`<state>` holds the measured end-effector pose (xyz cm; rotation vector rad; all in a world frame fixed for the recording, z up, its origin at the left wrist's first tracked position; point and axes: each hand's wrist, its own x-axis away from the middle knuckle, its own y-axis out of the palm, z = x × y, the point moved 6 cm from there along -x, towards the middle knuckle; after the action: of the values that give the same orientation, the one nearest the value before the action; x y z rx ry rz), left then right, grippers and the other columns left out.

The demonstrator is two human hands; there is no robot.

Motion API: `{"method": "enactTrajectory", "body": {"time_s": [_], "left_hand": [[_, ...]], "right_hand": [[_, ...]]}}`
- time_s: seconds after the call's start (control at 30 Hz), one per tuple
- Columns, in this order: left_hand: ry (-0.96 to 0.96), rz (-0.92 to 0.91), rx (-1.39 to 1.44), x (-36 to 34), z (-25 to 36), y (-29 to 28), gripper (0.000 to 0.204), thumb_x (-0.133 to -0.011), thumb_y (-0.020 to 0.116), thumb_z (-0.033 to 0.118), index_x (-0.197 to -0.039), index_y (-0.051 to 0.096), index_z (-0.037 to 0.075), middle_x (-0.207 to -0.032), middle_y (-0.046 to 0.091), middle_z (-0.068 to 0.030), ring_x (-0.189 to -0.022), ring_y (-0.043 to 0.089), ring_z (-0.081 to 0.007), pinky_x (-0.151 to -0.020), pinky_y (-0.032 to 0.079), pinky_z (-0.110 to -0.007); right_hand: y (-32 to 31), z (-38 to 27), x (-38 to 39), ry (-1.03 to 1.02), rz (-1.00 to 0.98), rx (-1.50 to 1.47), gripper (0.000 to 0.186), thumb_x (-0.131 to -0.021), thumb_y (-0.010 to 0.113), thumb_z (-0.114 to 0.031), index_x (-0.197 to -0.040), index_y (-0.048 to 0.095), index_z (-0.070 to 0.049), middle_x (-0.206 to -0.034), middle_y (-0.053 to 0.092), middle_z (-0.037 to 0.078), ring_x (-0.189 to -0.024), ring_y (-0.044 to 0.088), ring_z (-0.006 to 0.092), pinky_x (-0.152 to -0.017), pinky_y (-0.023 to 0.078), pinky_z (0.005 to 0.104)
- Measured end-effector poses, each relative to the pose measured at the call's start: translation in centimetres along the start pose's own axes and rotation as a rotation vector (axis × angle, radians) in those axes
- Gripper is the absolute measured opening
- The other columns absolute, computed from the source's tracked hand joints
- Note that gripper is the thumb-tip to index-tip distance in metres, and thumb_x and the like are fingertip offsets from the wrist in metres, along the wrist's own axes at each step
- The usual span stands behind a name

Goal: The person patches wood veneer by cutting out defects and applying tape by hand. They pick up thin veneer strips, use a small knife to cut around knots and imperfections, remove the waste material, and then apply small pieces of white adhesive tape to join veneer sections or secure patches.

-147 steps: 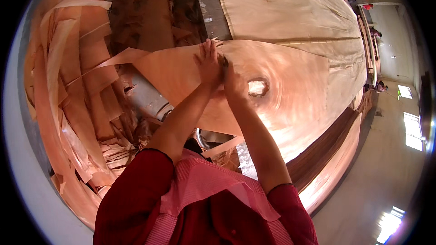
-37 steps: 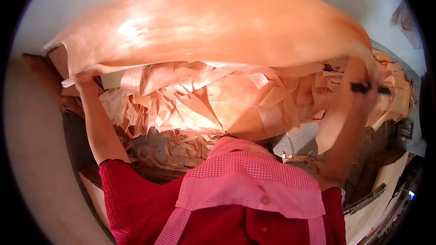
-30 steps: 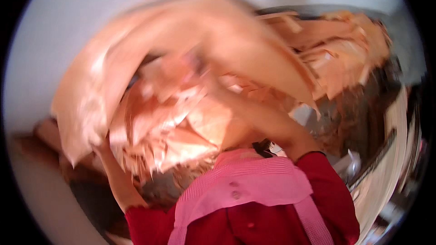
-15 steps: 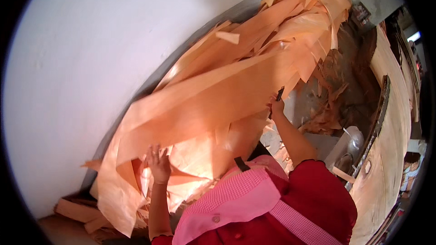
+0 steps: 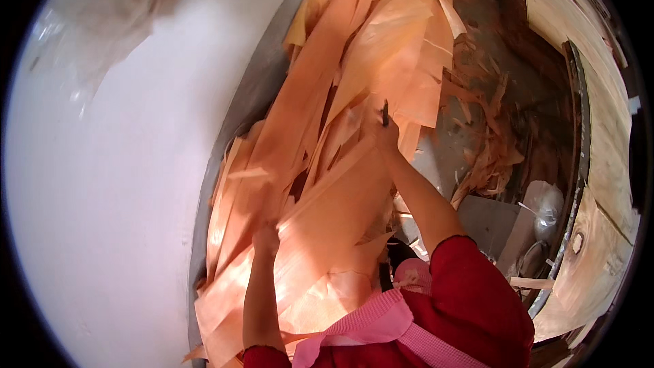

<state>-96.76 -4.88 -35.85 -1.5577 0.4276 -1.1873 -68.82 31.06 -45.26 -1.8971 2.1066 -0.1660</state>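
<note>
By the white wall (image 5: pixel 129 204), your left hand (image 5: pixel 266 239) is at the veneer sheet (image 5: pixel 344 208), too blurry to tell if it grips. That sheet just came down, so it now lies on the veneer pile (image 5: pixel 385 44). Farther off, your right hand (image 5: pixel 387 135) grips a dark tool (image 5: pixel 385 113).

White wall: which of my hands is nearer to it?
Left. Your left hand is over the thin wood sheets, to the right of the white wall; your right hand, around a dark slim tool, is farther right and farther ahead.
</note>
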Motion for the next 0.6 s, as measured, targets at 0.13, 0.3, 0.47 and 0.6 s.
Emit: {"method": "enactTrajectory", "body": {"time_s": [0.13, 0.3, 0.47, 0.6], "left_hand": [[0.042, 0.132, 0.138, 4.7, -0.2, -1.6, 0.024, -0.076, 0.052, 0.005, -0.096, 0.064, 0.009, -0.095, 0.062, -0.0138, -0.087, 0.059, -0.0314, -0.075, 0.048, -0.04], [0.165, -0.052, 0.247, 6.3, 2.4, -4.4, 0.024, -0.075, 0.052, -0.001, -0.093, 0.066, 0.006, -0.091, 0.064, -0.0142, -0.083, 0.061, -0.0305, -0.074, 0.049, -0.037], [0.163, -0.111, 0.392, 6.1, 2.8, -6.6, 0.023, -0.077, 0.052, 0.0, -0.094, 0.066, 0.007, -0.086, 0.064, -0.0169, -0.079, 0.062, -0.0297, -0.072, 0.05, -0.034], [-0.132, -0.172, 0.373, 4.0, -1.9, -5.3, 0.019, -0.077, 0.06, 0.007, -0.096, 0.065, 0.005, -0.088, 0.065, -0.0132, -0.079, 0.062, -0.0225, -0.07, 0.047, -0.031]], "right_hand": [[3.7, -3.5, -6.7, 0.549, -0.13, -0.417, 0.037, -0.083, 0.051, -0.01, -0.12, 0.051, -0.007, -0.105, 0.06, 0.006, -0.087, 0.056, 0.0163, -0.073, 0.046, 0.03], [9.1, -8.1, -14.8, 0.116, -0.089, -0.2, 0.032, -0.083, 0.045, -0.007, -0.114, 0.049, -0.002, -0.101, 0.057, 0.013, -0.092, 0.056, 0.0276, -0.079, 0.044, 0.0317], [16.1, -17.2, -15.4, -0.245, -0.391, 0.182, 0.032, -0.088, 0.04, -0.012, -0.118, 0.045, -0.002, -0.127, 0.041, 0.016, -0.108, 0.048, 0.0313, -0.09, 0.039, 0.0356], [20.2, -16.3, -15.3, -0.252, -0.706, 0.224, 0.038, -0.084, 0.047, -0.01, -0.122, 0.048, -0.012, -0.137, 0.028, 0.014, -0.112, 0.045, 0.0339, -0.094, 0.038, 0.0358]]}}
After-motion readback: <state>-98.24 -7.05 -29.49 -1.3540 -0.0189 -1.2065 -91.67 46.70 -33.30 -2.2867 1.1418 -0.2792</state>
